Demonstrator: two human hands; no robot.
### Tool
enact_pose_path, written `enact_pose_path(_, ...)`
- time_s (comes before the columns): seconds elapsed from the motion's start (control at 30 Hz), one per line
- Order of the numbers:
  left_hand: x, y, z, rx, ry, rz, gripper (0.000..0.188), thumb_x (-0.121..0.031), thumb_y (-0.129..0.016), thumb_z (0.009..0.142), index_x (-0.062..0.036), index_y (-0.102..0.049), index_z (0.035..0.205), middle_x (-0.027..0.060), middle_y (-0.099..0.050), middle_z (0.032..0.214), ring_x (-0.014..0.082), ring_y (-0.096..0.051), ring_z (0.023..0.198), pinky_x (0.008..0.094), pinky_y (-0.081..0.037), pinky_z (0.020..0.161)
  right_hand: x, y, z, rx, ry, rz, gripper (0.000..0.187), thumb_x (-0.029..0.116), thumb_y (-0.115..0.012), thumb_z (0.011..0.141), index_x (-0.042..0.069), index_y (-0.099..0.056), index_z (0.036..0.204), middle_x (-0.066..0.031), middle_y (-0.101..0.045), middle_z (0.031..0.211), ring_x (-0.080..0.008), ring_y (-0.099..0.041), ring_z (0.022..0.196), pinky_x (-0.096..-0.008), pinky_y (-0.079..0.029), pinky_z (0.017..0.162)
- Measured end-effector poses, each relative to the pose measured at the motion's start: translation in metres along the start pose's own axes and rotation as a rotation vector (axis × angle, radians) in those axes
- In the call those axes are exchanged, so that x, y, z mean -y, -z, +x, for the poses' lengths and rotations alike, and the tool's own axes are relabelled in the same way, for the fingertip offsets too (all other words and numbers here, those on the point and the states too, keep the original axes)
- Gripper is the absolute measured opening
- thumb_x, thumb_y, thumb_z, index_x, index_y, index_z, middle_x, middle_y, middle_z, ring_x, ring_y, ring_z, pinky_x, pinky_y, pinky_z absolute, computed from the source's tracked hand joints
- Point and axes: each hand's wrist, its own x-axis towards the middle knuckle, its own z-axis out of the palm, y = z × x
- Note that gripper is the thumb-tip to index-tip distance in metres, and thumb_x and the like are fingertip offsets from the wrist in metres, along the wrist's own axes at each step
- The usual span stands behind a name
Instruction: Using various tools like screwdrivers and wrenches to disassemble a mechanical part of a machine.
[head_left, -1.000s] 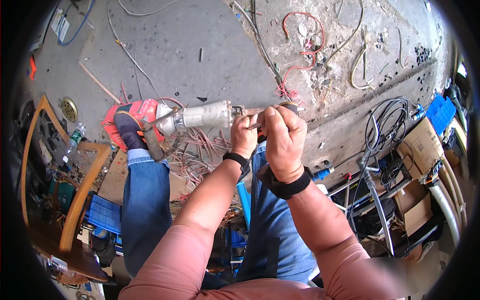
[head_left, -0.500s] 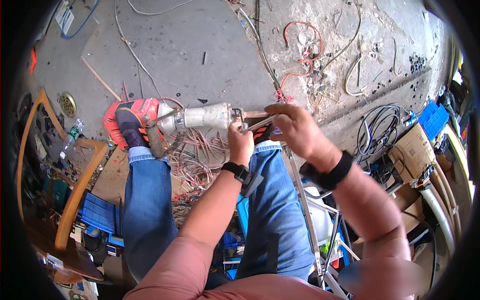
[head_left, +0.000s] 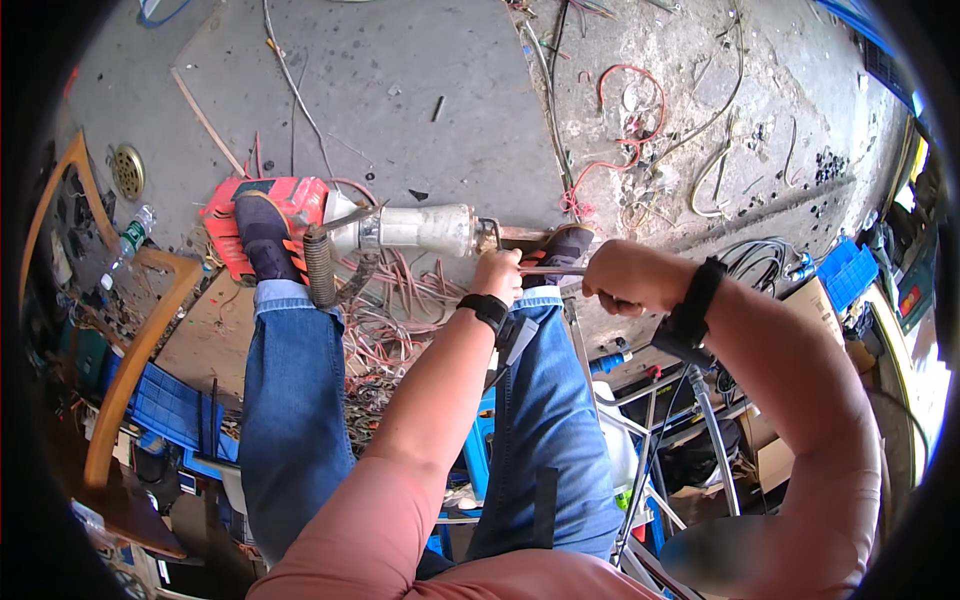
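A red and grey demolition hammer point(head_left: 425, 228) lies across the floor, its nose to the right with a brownish metal bit point(head_left: 524, 233). My left shoe point(head_left: 262, 235) rests on its red body, and my right shoe point(head_left: 572, 243) is beside the bit. Close to the hammer's nose, my left hand point(head_left: 497, 277) is closed on one end of a thin, straight strand point(head_left: 552, 270). Whether it is wire or a thin rod, I cannot tell. My right hand point(head_left: 632, 279) is closed at the strand's other end, its grip partly hidden by the knuckles.
Stripped reddish wires point(head_left: 405, 300) heap below the hammer. A wooden chair frame point(head_left: 150, 360) and plastic bottle point(head_left: 137, 230) are at left. Loose cable pieces point(head_left: 640, 110) litter the far floor. A blue crate point(head_left: 848, 275), a cardboard box point(head_left: 812, 308) and metal tubes point(head_left: 712, 435) crowd the right.
My right hand has moved right and slightly down, away from my left hand, and the strand now shows stretched between them. My left hand stays near the hammer's nose.
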Motion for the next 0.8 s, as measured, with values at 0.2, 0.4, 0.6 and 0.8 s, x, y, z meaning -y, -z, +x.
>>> enact_pose_path(0.2,0.006,0.004,-0.001,-0.04,0.009,-0.089,0.018,-0.024,-0.053,0.086,-0.0122,-0.042,0.078,-0.0021,-0.038,0.055,0.0075,-0.033,0.036,0.0236,-0.025,0.033,-0.029,-0.024,0.017,-0.048,0.245,-0.574,0.017,0.008,-0.05,0.077,-0.002,-0.06,0.068,-0.0089,-0.051,0.048,-0.0156,-0.048,0.037,-0.0288,-0.034,0.033)
enact_pose_path(0.4,0.012,0.008,-0.004,-0.021,-0.074,-0.089,0.016,-0.022,-0.055,0.085,-0.0138,-0.042,0.081,-0.0023,-0.04,0.055,0.0077,-0.032,0.035,0.0229,-0.025,0.032,-0.004,-0.062,-0.009,-0.14,0.175,-1.16,0.013,0.017,-0.056,0.073,0.01,-0.067,0.071,-0.0053,-0.063,0.067,-0.022,-0.063,0.066,-0.0327,-0.047,0.057)
enact_pose_path(0.6,0.017,0.013,-0.005,-0.08,-0.123,0.021,0.019,-0.024,-0.056,0.085,-0.0133,-0.042,0.078,-0.003,-0.038,0.055,0.0076,-0.031,0.036,0.0219,-0.025,0.032,-0.009,-0.091,-0.015,-0.4,0.04,-0.462,0.022,0.011,-0.046,0.074,-0.005,-0.06,0.072,-0.0268,-0.059,0.077,-0.0361,-0.06,0.075,-0.0428,-0.047,0.067)
enact_pose_path(0.8,0.014,0.004,-0.007,-0.13,-0.099,-0.016,0.017,-0.024,-0.056,0.085,-0.013,-0.044,0.081,-0.0022,-0.038,0.056,0.0074,-0.033,0.039,0.0233,-0.025,0.033,-0.029,-0.039,0.018,-0.109,0.31,-1.055,0.013,0.019,-0.061,0.065,0.01,-0.066,0.072,-0.0113,-0.062,0.068,-0.0279,-0.061,0.067,-0.0351,-0.048,0.058)
